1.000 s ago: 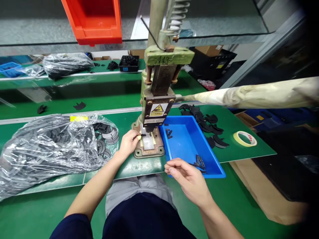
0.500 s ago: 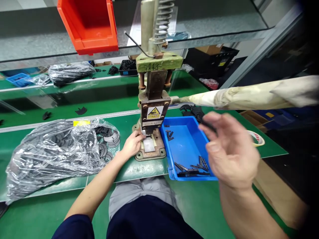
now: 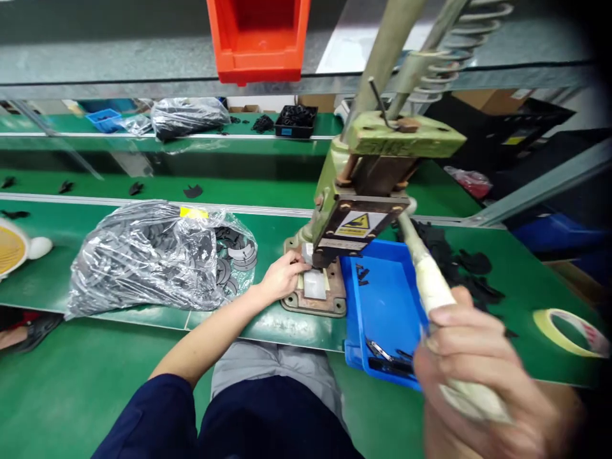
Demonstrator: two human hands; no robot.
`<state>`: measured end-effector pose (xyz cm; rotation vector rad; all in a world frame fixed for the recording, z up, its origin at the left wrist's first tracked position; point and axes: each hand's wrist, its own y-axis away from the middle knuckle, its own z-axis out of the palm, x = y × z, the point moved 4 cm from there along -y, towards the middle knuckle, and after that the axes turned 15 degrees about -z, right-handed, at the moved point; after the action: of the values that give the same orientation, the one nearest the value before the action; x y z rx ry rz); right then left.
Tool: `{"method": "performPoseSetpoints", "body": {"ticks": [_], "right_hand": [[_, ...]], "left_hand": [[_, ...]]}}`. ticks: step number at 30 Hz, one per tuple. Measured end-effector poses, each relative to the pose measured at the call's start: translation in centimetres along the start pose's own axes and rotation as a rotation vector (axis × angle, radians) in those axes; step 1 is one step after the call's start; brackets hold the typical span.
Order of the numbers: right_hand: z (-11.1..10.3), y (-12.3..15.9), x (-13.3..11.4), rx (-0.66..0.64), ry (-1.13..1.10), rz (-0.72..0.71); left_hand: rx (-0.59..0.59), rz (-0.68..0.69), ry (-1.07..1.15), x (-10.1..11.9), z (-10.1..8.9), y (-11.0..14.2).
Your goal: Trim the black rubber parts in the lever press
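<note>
"Two hands busy?"
"Right hand [image 3: 482, 363] grips the long handle [image 3: 431, 280]. Left hand [image 3: 283, 276] is at the base [image 3: 313, 310]; can't tell what it holds."
"The press [image 3: 356, 220]?"
"On the green bench [image 3: 296, 329]."

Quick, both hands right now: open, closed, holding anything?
Left hand: fingers at the press base; whether they hold a part cannot be told.
Right hand: closed around the wrapped lever.
</note>
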<state>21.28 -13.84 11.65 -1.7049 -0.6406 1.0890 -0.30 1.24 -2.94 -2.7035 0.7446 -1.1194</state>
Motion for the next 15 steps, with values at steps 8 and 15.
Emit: {"method": "performPoseSetpoints", "body": {"ticks": [8, 15], "right_hand": [[1.4, 3.2, 1.4, 0.241, -0.002, -0.114], [1.4, 3.0, 1.7, 0.301, -0.054, -0.159]], "left_hand": [[0.029, -0.11, -0.025, -1.3, -3.3, 2.0], [-0.029, -0.471, -0.543, -6.0, -8.6, 4.8]]}}
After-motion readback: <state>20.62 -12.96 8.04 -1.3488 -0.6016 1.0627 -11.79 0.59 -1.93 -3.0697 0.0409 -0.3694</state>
